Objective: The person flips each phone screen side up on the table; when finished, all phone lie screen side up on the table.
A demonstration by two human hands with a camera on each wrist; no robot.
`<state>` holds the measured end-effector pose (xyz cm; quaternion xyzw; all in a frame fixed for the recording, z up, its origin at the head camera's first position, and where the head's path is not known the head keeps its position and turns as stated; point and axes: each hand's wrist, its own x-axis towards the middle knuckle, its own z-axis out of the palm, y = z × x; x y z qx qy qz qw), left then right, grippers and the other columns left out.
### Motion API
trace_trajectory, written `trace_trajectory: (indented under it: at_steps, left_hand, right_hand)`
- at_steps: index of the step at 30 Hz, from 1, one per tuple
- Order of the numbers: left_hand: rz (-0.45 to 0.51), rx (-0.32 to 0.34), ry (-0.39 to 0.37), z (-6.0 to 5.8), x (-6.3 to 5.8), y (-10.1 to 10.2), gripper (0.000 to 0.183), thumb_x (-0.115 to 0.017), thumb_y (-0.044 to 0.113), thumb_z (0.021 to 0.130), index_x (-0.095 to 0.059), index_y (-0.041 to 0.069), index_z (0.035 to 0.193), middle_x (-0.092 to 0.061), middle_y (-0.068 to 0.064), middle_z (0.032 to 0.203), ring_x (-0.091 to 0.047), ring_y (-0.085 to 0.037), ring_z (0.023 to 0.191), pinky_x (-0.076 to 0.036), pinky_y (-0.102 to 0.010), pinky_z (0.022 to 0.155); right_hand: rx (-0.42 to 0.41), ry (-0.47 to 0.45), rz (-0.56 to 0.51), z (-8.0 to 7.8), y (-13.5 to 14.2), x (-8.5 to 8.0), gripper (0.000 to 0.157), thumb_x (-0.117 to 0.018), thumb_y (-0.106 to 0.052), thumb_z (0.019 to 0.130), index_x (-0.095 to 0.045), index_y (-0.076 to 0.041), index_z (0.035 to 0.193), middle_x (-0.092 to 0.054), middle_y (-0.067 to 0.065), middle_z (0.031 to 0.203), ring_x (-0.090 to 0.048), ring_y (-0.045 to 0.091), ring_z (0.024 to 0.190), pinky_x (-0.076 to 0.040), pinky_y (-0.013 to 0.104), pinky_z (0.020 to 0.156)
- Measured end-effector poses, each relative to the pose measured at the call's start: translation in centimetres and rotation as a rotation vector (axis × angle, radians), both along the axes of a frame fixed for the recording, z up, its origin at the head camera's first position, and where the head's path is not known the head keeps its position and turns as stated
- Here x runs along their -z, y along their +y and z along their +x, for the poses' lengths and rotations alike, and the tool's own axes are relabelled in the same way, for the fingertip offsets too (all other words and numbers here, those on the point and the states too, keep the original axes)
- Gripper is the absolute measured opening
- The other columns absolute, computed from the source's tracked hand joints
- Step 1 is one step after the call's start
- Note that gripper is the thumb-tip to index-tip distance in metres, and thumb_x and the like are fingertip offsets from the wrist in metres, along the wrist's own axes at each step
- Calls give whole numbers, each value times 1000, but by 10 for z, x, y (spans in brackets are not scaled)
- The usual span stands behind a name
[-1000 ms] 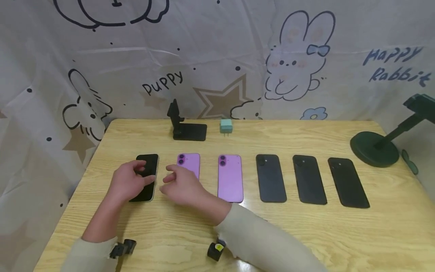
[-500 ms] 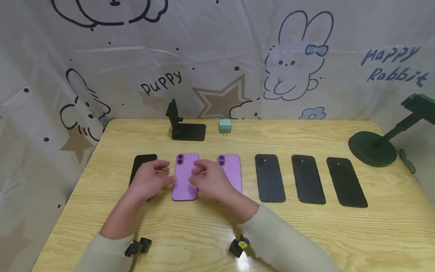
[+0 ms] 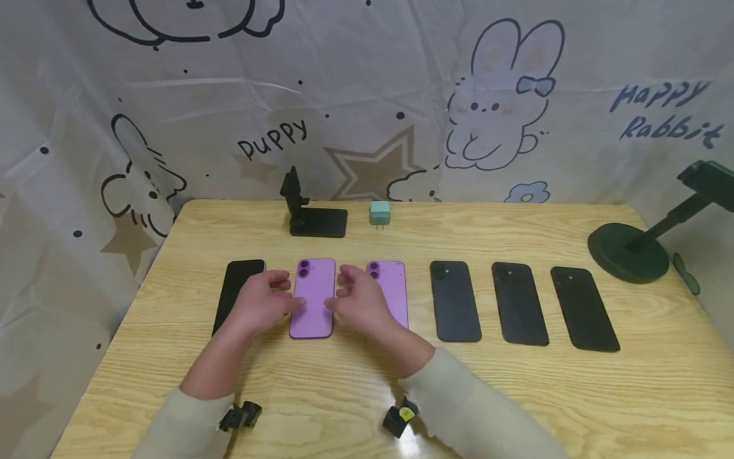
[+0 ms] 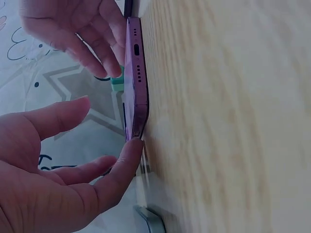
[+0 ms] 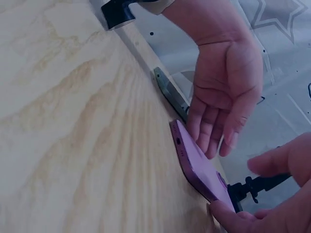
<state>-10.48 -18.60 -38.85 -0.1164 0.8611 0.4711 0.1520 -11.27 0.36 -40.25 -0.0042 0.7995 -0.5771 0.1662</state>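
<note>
A purple phone (image 3: 312, 312) lies camera side up between my two hands. My left hand (image 3: 255, 306) is at its left long edge; in the left wrist view one fingertip touches the phone's lower left corner, with the thumb lifted off. On the opposite edge is my right hand (image 3: 361, 299), a finger touching the phone's side in the right wrist view and the thumb raised above it. Neither hand grips the phone. Partly under my left hand in the head view is a black phone (image 3: 234, 287). My right hand partly hides a second purple phone (image 3: 394, 296).
Three dark phones (image 3: 455, 303) continue the row to the right. At the back are a black stand (image 3: 321, 223) and a mint charger plug (image 3: 380, 212). A dark green stand (image 3: 627, 252) occupies the right end of the wooden table (image 3: 321, 395). Printed cloth hangs behind.
Both hands have shifted right, the left from over the black phone to the first purple phone's left edge, the right to its right edge. The phones have not visibly moved.
</note>
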Motion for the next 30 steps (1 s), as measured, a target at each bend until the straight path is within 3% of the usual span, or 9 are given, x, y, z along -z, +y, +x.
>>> trace_trajectory:
  at_steps: [5, 13, 22, 27, 30]
  left_hand:
    - [61, -32, -21, 1, 0, 1, 63, -74, 7, 89, -44, -8, 143, -53, -23, 133, -56, -34, 115, -53, -38, 89]
    - [133, -83, -29, 3, 1, 0, 61, -72, 5, 90, -44, -7, 143, -53, -22, 132, -57, -32, 113, -54, -36, 87]
    - [166, -116, -37, 2, 1, 1, 57, -70, 5, 91, -47, -9, 140, -55, -23, 129, -57, -31, 111, -54, -36, 86]
    - [179, -150, -31, 0, 4, 1, 54, -70, 2, 90, -48, -10, 139, -56, -24, 128, -58, -32, 113, -54, -36, 86]
    - [183, -175, -31, 1, 6, 3, 52, -70, -1, 89, -51, -8, 137, -59, -22, 126, -58, -30, 112, -54, -34, 87]
  right_hand:
    - [50, -21, 15, 1, -5, -1, 77, -80, -5, 81, -44, 0, 148, -57, 12, 135, -60, 25, 114, -51, 35, 92]
    - [64, -6, 73, 3, -3, -3, 71, -77, -9, 85, -44, -1, 148, -53, 14, 142, -57, 27, 119, -49, 38, 96]
    - [84, -95, -37, 1, -9, 0, 69, -74, -5, 84, -45, 4, 146, -55, 18, 139, -53, 31, 126, -43, 40, 103]
    - [94, -89, -38, -2, -14, 0, 66, -71, 4, 82, -48, 5, 143, -57, 17, 136, -52, 29, 127, -42, 39, 104]
    - [88, -56, -15, -3, -15, 2, 66, -65, 15, 77, -51, 5, 140, -61, 16, 129, -56, 27, 119, -46, 36, 99]
